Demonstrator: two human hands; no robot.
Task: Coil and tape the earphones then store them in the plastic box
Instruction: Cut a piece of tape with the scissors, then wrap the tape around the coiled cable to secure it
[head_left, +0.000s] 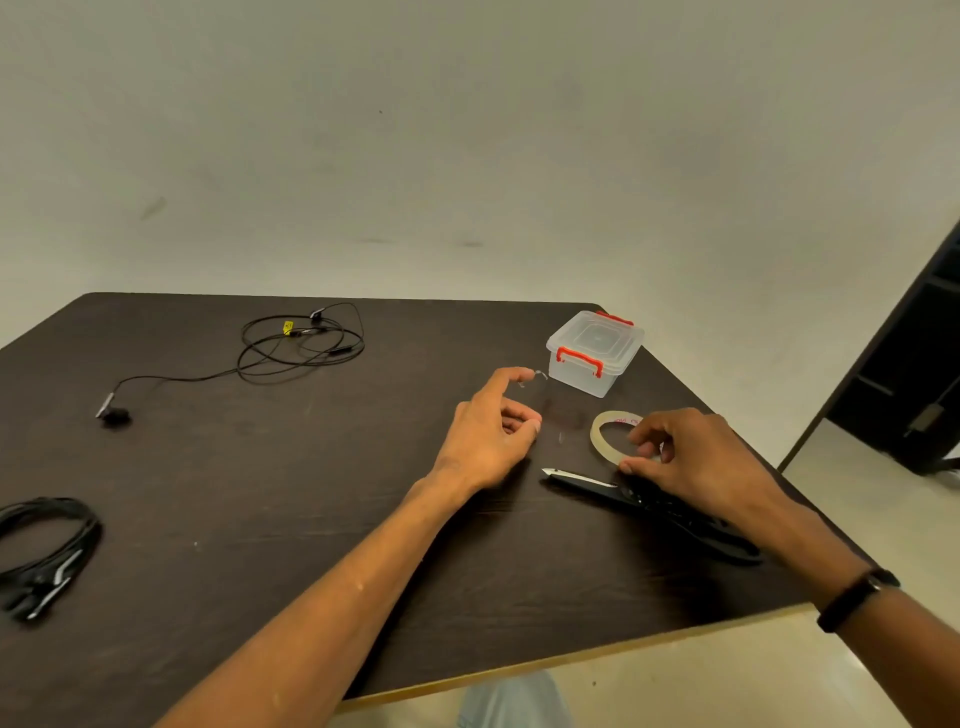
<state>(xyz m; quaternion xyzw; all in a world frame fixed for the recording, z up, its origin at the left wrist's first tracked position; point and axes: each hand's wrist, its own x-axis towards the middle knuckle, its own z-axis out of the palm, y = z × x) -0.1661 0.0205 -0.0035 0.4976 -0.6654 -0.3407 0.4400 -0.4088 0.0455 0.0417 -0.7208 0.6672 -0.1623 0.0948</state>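
Note:
Black earphones (298, 343) lie loosely tangled at the table's far left, one earbud trailing toward the left edge. A clear plastic box (595, 352) with red latches stands closed at the far right. My left hand (493, 431) hovers just left of the box with a small strip of clear tape (537, 375) stuck to its raised index fingertip. My right hand (680, 454) rests on a roll of clear tape (605, 434), fingers pinching its near rim. Black scissors (654, 504) lie partly under that hand and wrist.
A second bundle of coiled black earphones (44, 551) sits at the near left edge. The dark wooden table (311, 493) ends close behind the box and to the right of the tape roll. A dark cabinet (914, 364) stands at the right.

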